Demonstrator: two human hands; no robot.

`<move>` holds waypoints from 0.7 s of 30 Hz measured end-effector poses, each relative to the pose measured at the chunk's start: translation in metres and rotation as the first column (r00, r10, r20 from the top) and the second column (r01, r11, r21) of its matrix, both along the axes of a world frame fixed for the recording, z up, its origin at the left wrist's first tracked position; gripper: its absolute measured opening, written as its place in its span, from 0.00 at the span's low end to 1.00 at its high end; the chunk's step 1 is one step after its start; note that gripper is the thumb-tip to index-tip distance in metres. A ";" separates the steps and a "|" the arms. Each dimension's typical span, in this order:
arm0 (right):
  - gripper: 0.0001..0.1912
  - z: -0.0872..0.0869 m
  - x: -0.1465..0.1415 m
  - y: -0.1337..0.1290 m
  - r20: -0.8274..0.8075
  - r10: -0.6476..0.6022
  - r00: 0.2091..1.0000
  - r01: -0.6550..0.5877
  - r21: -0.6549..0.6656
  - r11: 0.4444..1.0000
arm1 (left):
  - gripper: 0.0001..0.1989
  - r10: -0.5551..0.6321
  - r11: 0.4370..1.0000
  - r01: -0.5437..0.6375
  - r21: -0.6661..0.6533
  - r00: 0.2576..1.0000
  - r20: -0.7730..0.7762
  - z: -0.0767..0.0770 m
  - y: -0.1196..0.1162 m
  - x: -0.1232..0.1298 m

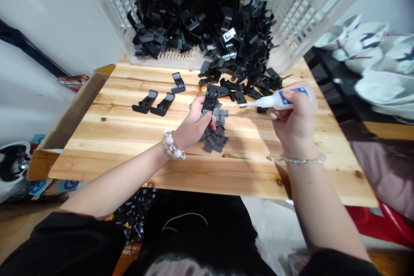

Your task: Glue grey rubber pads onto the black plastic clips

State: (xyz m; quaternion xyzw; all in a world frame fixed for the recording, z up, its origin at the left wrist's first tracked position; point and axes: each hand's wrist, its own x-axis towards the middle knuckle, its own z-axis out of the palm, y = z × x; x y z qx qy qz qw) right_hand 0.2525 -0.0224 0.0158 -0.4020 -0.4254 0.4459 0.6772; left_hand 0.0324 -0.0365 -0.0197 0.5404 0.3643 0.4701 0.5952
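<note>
My left hand (195, 126) is closed on a black plastic clip (210, 98), thumb on its near end, over the middle of the wooden table (106, 146). In my right hand (296, 116) is a white glue bottle (281, 98) with a blue and red label. Its thin nozzle points left and stops a little short of the clip. Beneath my left hand lies a small pile of flat dark grey pads (215, 138). Left of that hand, three similar black clips lie apart, one of them this clip (145, 101).
At the table's back, a white plastic crate (127, 47) lies on its side, with a heap of black clips (194, 13) spilling onto the wood. White bundles (381, 64) sit on a dark shelf at right. A cardboard box (74, 116) stands at left.
</note>
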 end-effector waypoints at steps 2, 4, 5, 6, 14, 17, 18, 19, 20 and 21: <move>0.07 0.000 0.000 0.000 -0.001 -0.007 1.000 0.007 0.000 1.000 | 0.10 -0.010 1.000 0.010 0.004 1.000 0.000 -0.001 0.000 -0.001; 0.07 0.001 0.000 0.000 -0.001 -0.011 1.000 0.011 -0.008 1.000 | 0.09 -0.019 1.000 0.019 0.013 1.000 0.004 -0.001 0.000 -0.001; 0.08 0.001 0.000 0.000 -0.001 -0.011 1.000 0.011 -0.012 1.000 | 0.09 -0.021 1.000 0.021 0.013 1.000 0.006 -0.001 0.000 -0.001; 0.08 0.001 0.000 0.000 -0.003 -0.010 1.000 0.010 -0.016 1.000 | 0.09 -0.020 1.000 0.020 0.009 1.000 0.007 0.000 0.000 -0.001; 0.07 0.001 0.000 -0.001 -0.034 0.006 0.999 -0.007 -0.020 1.000 | 0.11 -0.016 0.998 0.016 -0.058 1.000 0.006 0.007 -0.002 0.001; 0.07 0.000 0.000 -0.001 -0.033 0.006 0.999 -0.007 -0.016 1.000 | 0.12 -0.030 0.998 0.030 -0.063 1.000 0.009 0.006 -0.002 0.001; 0.07 0.000 0.000 -0.001 -0.030 0.007 1.000 -0.008 -0.016 1.000 | 0.12 -0.036 0.997 0.037 -0.065 0.999 0.016 0.005 -0.001 0.000; 0.07 0.000 0.000 -0.001 -0.029 0.009 1.000 -0.010 -0.017 1.000 | 0.12 -0.042 0.997 0.044 -0.067 0.999 0.023 0.004 -0.001 0.000; 0.07 0.000 0.001 0.000 -0.032 0.011 0.999 -0.011 -0.014 1.000 | 0.12 -0.048 0.996 0.050 -0.068 0.998 0.030 0.003 -0.001 0.000; 0.07 -0.001 0.001 0.000 -0.038 0.014 0.999 -0.015 -0.012 1.000 | 0.12 -0.051 0.996 0.054 -0.069 0.998 0.037 0.002 -0.001 0.000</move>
